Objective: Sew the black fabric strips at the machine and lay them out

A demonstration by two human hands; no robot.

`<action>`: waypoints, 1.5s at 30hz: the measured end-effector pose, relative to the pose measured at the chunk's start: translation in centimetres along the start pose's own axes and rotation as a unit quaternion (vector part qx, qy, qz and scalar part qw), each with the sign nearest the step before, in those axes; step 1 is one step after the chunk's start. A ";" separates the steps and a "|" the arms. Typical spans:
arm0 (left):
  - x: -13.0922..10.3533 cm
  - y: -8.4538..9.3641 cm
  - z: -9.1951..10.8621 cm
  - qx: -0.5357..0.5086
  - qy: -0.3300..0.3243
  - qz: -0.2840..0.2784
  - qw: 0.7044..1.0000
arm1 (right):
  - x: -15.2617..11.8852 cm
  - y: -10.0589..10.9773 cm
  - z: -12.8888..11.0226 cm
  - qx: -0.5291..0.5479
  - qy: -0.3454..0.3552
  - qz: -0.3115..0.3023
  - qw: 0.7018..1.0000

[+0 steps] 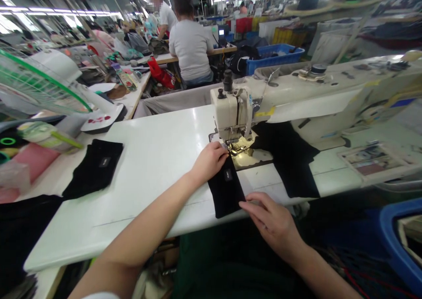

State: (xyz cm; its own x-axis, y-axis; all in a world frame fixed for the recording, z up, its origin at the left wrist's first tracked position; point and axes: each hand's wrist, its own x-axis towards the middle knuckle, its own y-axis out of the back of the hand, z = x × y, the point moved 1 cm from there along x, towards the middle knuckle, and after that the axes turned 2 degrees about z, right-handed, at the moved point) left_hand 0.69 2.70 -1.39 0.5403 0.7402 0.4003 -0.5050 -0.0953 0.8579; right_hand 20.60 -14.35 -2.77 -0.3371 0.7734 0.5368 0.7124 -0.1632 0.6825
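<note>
A black fabric piece with a small dark label lies on the white sewing table, its far end at the needle area of a sewing machine. My left hand is closed on its far left edge, fingertips pinched close to the presser foot. At the near right edge, my right hand pinches the fabric between thumb and fingers. More black fabric lies behind and right of the needle, partly under the machine arm. Another labelled black piece rests at the table's left end.
A green-rimmed fan stands at the left, near a pink item. A blue basket sits low at the right. Beyond the machine are a blue crate and a seated person in a grey shirt.
</note>
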 end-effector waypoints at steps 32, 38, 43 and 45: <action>0.3 -0.9 -1.9 -0.100 0.009 0.051 0.994 | 0.9 0.5 0.3 -0.116 0.056 -0.026 0.991; 0.3 -0.9 -1.9 -0.093 -0.001 0.057 0.994 | 0.8 0.4 0.3 -0.121 0.053 -0.029 0.991; 0.3 -0.8 -1.8 -0.066 -0.012 0.044 0.997 | 1.2 0.6 0.1 -0.124 0.039 -0.048 0.990; 0.3 -0.7 -1.7 -0.057 -0.015 0.039 0.998 | 1.3 0.6 0.1 -0.123 0.038 -0.057 0.990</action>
State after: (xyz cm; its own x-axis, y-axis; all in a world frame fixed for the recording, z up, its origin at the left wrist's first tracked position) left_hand 0.05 4.11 -2.41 0.5153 0.7135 0.4747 -0.6180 -0.0744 0.7827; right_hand 20.63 -13.36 -1.67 -0.4599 0.7481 0.4784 0.4989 -0.2279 0.8361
